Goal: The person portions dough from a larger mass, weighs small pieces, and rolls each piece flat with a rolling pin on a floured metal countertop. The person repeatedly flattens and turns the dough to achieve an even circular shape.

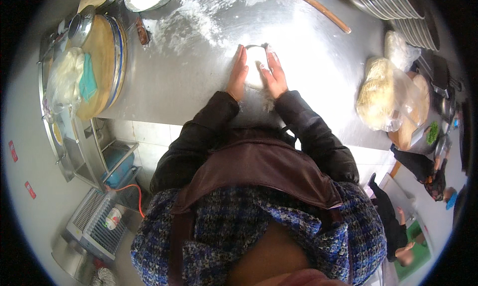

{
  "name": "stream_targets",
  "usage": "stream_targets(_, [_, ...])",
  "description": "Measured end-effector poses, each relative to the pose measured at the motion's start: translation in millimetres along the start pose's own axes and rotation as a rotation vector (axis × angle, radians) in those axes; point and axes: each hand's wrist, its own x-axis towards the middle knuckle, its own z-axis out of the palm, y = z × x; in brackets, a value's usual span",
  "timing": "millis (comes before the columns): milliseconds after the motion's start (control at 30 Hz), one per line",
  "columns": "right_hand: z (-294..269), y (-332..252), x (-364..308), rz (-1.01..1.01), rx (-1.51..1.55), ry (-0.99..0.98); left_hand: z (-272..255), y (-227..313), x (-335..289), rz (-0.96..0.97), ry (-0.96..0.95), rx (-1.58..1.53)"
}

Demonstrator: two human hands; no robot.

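White oval dough (255,62): your straight-fingered left hand (238,76) and right hand (276,77) flank it. Grey steel counter (179,81): edge 6 o'clock, wide 9.

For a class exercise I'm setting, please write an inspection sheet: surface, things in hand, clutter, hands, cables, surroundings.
Surface: metal table, streaked with white powder.
Things in hand: white dough, between left hand and right hand.
Clutter: wooden stick, bowl of white powder, plastic bag, stacked dishes.
Hands: both outstretched, at the dough's sides.
Cables: orange cord or hose, lower left; cannot tell which.
Surroundings: other people in dark clothes, right.
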Motion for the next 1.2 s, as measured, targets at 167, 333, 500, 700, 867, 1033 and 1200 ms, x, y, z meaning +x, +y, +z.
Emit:
stream_targets(167, [-12.5, -20.8, 17.8, -0.297, -0.795, -0.274, -8.8, 26.8, 11.3, 0.104, 0.001, 0.241])
stream_targets(333, [-6.4, -15.7, 31.7, -0.363, -0.827, -0.319, 8.2, 31.4, 22.1, 0.262, 0.002, 0.712])
stream_targets(500, [-66.0, 18.8, 91.8, -0.061, -0.184, 0.079, 24.9, 35.1, 22.1, 0.276, -0.171, 1.107])
stream_targets(700, [-158.3, 46.1, 217.2, -0.258, -1.176, 0.338, 27.9, 35.6, 20.4, 0.255, -0.215, 1.205])
stream_targets(867, [-181.2, 33.4, 260.0, -0.043, -1.146, 0.005, 29.4, 28.8, 19.6, 0.272, -0.186, 1.226])
stream_targets(1033, [-166.3, 11.0, 181.7, 0.001, -0.868, -0.044, 17.9, 26.9, 36.2, 0.144, 0.075, 0.926])
stream_targets(1200, [-138.0, -1.9, 46.9, 0.180, -0.438, -0.061, -2.6, 26.1, 56.6, -0.053, -0.061, 0.999])
